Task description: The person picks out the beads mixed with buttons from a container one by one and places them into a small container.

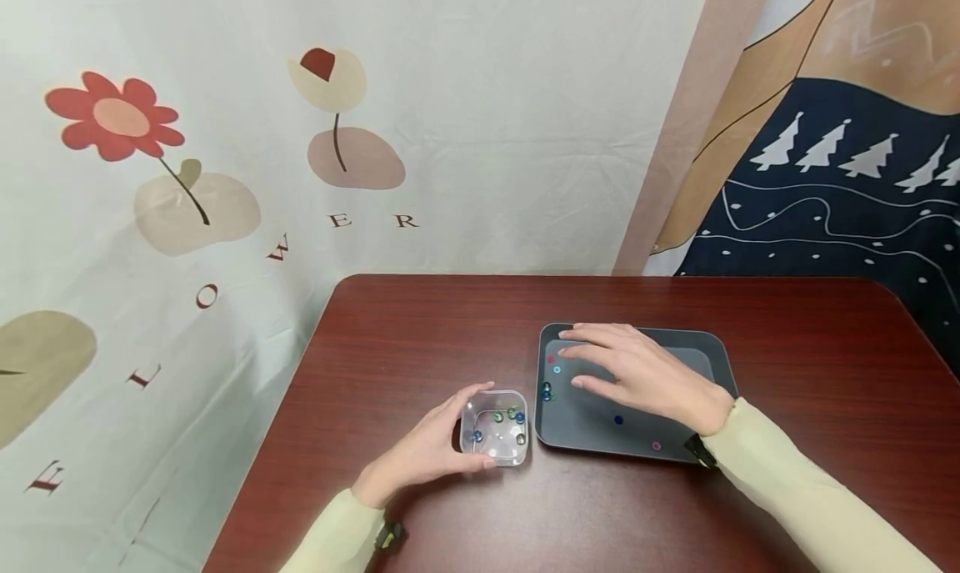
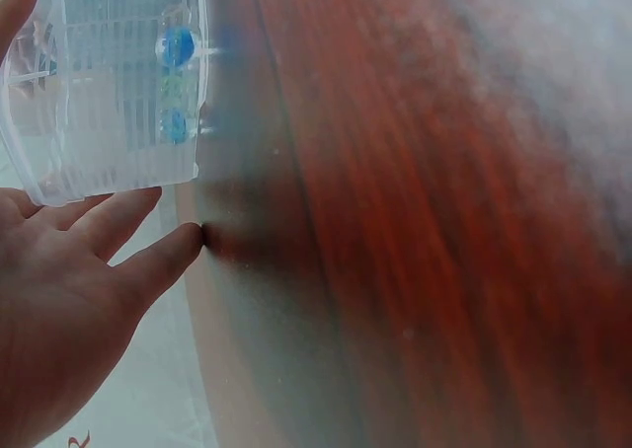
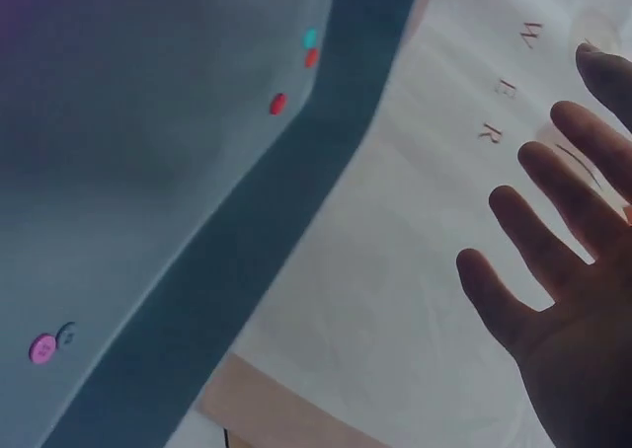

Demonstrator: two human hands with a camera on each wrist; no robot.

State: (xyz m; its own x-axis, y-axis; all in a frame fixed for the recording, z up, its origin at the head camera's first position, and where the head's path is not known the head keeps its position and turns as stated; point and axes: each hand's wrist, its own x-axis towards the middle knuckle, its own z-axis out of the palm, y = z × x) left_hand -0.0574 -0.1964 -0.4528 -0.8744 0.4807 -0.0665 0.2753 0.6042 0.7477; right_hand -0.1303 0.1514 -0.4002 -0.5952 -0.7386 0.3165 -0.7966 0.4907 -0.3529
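Observation:
My left hand holds a small clear plastic box by opposite sides, thumb on the near side and fingers on the far side. Several glass marbles, blue and green, lie inside it; two blue ones show through its wall in the left wrist view. Just right of the box is a dark grey tray. Over this tray hovers my right hand, fingers spread and holding nothing. A few marbles cluster at the tray's left side. Small buttons also lie there, among them a red one and a pink one.
Box and tray stand on a reddish-brown wooden table. Behind it hangs a pale cloth printed with flowers and letters. A dark blue cloth with white trees hangs at the right.

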